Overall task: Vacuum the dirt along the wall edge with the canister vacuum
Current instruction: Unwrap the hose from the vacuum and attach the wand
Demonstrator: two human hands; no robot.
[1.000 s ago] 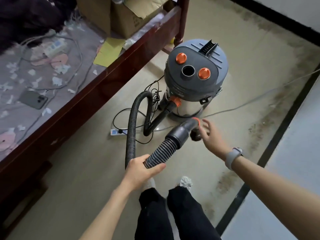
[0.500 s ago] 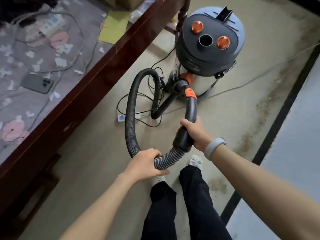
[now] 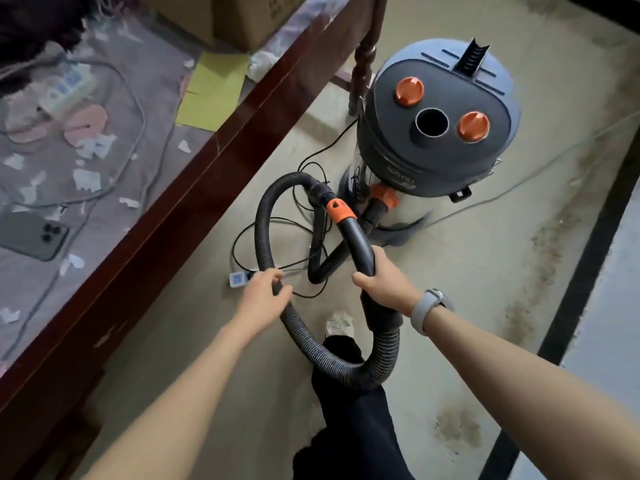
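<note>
The grey canister vacuum (image 3: 436, 129) with two orange knobs stands on the beige floor by the bed post. Its ribbed black hose (image 3: 263, 230) loops from the orange inlet coupling round to the curved black handle tube (image 3: 358, 244), which carries an orange collar. My right hand (image 3: 384, 282) grips this handle tube, a grey watch on the wrist. My left hand (image 3: 266, 296) holds the ribbed hose lower on the loop, fingers curled around it. Brown dirt (image 3: 540, 258) streaks the floor along the black wall edge (image 3: 585, 271) at right.
A dark red wooden bed frame (image 3: 194, 188) runs along the left, with a phone (image 3: 34, 235), a power strip and paper scraps on the mattress. Thin black cables (image 3: 304, 168) and a white plug strip (image 3: 239, 279) lie on the floor by the hose. My legs (image 3: 349, 427) stand below.
My right hand reached for the handle tube, took hold of it and lifted it upright. My left hand slid along the hose toward the left. The view moved closer to the vacuum.
</note>
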